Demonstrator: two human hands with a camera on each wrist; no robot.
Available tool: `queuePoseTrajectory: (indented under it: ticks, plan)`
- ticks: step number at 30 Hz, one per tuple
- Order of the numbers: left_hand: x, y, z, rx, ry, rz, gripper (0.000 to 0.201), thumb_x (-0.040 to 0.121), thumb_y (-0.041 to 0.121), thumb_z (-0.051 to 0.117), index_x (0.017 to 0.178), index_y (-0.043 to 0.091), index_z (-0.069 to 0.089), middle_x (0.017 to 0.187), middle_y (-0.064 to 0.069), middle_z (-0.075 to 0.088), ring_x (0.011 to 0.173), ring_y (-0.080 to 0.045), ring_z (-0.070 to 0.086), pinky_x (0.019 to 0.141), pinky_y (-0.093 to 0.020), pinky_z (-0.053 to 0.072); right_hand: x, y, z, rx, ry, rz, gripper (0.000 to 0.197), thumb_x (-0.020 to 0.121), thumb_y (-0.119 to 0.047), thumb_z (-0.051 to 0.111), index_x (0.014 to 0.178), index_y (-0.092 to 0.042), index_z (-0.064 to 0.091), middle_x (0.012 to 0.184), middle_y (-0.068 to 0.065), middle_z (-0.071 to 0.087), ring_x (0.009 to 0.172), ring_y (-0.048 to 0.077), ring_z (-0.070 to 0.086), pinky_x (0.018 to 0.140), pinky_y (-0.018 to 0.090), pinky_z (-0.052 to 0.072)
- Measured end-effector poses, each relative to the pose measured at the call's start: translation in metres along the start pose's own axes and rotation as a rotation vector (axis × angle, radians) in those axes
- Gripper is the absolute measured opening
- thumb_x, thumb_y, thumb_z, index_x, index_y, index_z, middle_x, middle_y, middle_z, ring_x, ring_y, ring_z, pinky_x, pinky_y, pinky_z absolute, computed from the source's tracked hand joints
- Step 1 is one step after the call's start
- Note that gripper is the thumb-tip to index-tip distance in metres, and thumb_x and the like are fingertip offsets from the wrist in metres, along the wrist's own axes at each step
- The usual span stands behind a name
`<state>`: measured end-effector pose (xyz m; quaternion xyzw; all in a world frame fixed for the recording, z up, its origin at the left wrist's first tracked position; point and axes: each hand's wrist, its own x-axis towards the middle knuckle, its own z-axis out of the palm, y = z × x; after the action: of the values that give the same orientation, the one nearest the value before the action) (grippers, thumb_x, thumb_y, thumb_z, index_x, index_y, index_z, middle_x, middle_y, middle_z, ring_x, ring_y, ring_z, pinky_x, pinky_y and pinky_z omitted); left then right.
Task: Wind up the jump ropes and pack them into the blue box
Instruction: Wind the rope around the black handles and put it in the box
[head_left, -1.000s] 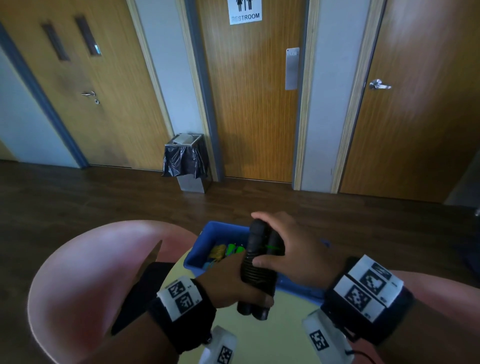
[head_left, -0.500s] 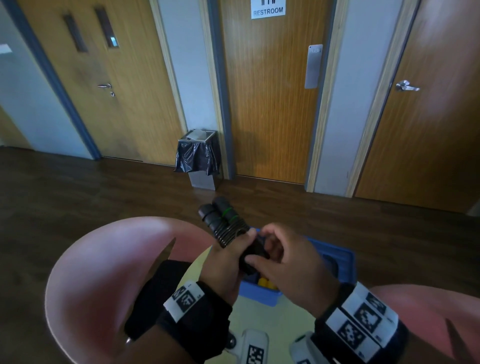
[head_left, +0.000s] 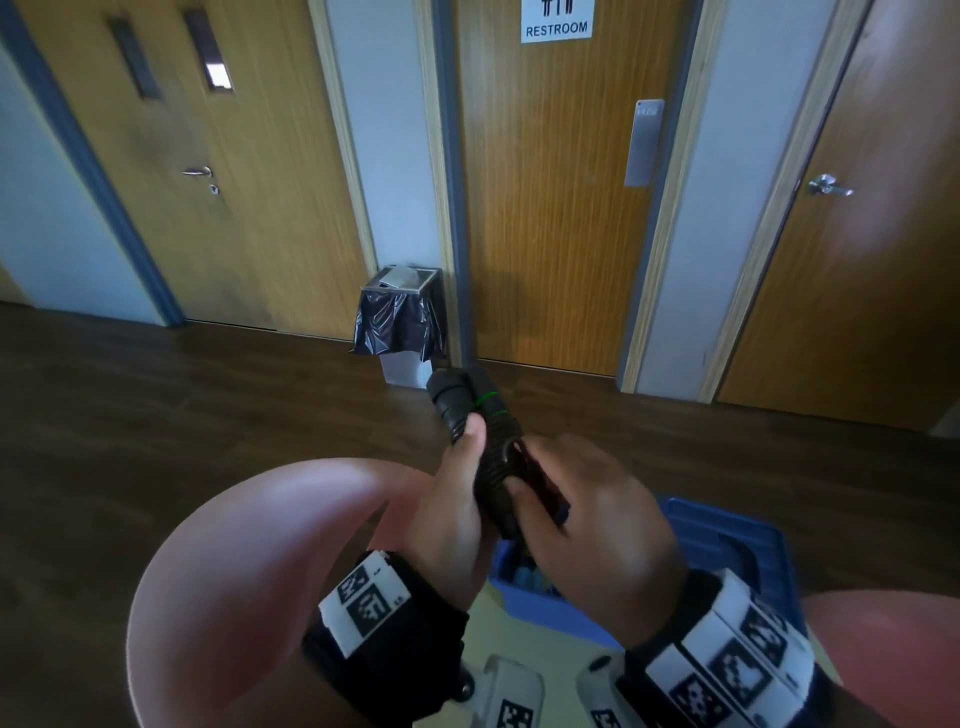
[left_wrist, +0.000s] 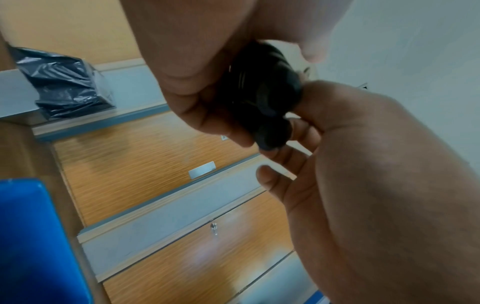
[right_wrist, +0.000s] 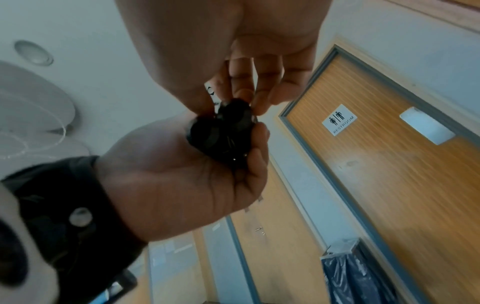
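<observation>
Left hand (head_left: 451, 512) and right hand (head_left: 587, 525) both clamped on the black jump rope handles (head_left: 480, 423), held above the blue box (head_left: 748, 551); loosening either grip risks the wound cord unravelling.

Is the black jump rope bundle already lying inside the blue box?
No, the jump rope bundle is held up above the blue box, gripped by the left hand and right hand.
</observation>
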<state>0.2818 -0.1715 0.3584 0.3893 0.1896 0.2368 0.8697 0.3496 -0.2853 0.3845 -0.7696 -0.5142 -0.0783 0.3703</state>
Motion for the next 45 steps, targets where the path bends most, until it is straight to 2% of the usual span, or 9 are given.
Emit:
queuePoseTrajectory:
  ticks: [4,9,12,17,23,26,29,37,45]
  plan:
    - [0.010,0.016,-0.031,-0.100,-0.185,0.003,0.058,0.076,0.019,0.071,0.130,0.005,0.054,0.121,-0.026,0.054,0.113,-0.040,0.055,0.094,-0.050,0.046,0.005,-0.012,0.020,-0.021,-0.008,0.049,0.041,0.095,-0.040,0.039,0.124,-0.018,0.060,0.103,-0.005,0.060,0.092,0.013,0.056,0.075,0.023,0.044]
    - [0.017,0.028,-0.042,-0.091,-0.279,0.063,0.079,0.066,0.017,0.089,0.127,-0.006,0.043,0.104,-0.026,0.055,0.093,-0.037,0.061,0.078,-0.045,0.053,0.008,-0.028,0.036,0.170,0.108,0.211,0.022,0.098,-0.029,0.041,0.113,-0.023,0.055,0.103,-0.012,0.051,0.097,0.002,0.051,0.078,0.011,0.038]
    - [0.015,0.027,-0.045,-0.153,-0.358,-0.030,0.081,0.056,0.016,0.094,0.122,0.004,0.048,0.089,-0.019,0.064,0.077,-0.028,0.067,0.066,-0.037,0.055,0.009,-0.033,0.036,0.218,0.156,0.245,0.012,0.099,-0.022,0.044,0.107,-0.027,0.052,0.101,-0.014,0.051,0.098,0.001,0.052,0.081,0.009,0.041]
    - [0.017,0.022,-0.040,-0.140,-0.409,-0.026,0.092,0.053,0.012,0.093,0.134,0.013,0.049,0.117,-0.029,0.060,0.108,-0.042,0.058,0.100,-0.057,0.039,0.005,-0.024,0.022,0.177,0.120,0.239,0.019,0.100,-0.019,0.046,0.114,-0.021,0.059,0.103,-0.013,0.053,0.099,-0.002,0.051,0.080,0.004,0.037]
    - [0.015,0.005,-0.002,-0.022,-0.253,0.030,0.092,0.053,0.014,0.088,0.135,0.010,0.048,0.105,-0.023,0.066,0.095,-0.033,0.067,0.085,-0.044,0.056,-0.010,0.000,-0.003,0.120,0.189,0.242,0.045,0.101,-0.020,0.051,0.145,-0.014,0.048,0.116,-0.017,0.053,0.113,-0.002,0.048,0.093,0.002,0.033]
    - [0.012,-0.015,0.018,0.022,-0.167,0.092,0.082,0.056,0.022,0.087,0.130,0.012,0.054,0.111,-0.027,0.061,0.104,-0.039,0.061,0.099,-0.057,0.044,-0.021,0.013,-0.020,0.265,0.250,0.333,0.051,0.097,-0.021,0.059,0.146,-0.026,0.046,0.121,-0.026,0.058,0.117,-0.005,0.053,0.097,0.015,0.045]
    - [0.006,-0.034,0.041,0.012,-0.104,0.130,0.069,0.055,0.026,0.088,0.118,0.013,0.062,0.109,-0.025,0.060,0.105,-0.039,0.058,0.104,-0.059,0.038,-0.031,0.027,-0.040,0.482,0.337,0.434,0.042,0.089,-0.017,0.071,0.125,-0.031,0.055,0.096,-0.031,0.069,0.092,-0.006,0.065,0.075,0.013,0.052]
    - [-0.011,-0.068,0.095,0.099,-0.177,0.138,0.073,0.060,0.022,0.077,0.128,0.011,0.053,0.099,-0.011,0.066,0.099,-0.028,0.062,0.092,-0.044,0.046,-0.067,0.064,-0.084,0.260,0.303,0.136,0.031,0.096,-0.015,0.054,0.122,-0.021,0.069,0.105,-0.011,0.066,0.101,-0.003,0.060,0.084,0.007,0.044]
    - [-0.034,-0.103,0.134,0.067,-0.202,0.162,0.072,0.056,0.019,0.077,0.124,0.014,0.056,0.090,-0.010,0.063,0.086,-0.024,0.063,0.075,-0.036,0.052,-0.101,0.088,-0.119,0.271,0.372,0.059,0.027,0.095,-0.016,0.052,0.112,-0.020,0.071,0.101,-0.007,0.065,0.095,0.000,0.061,0.080,0.011,0.047]
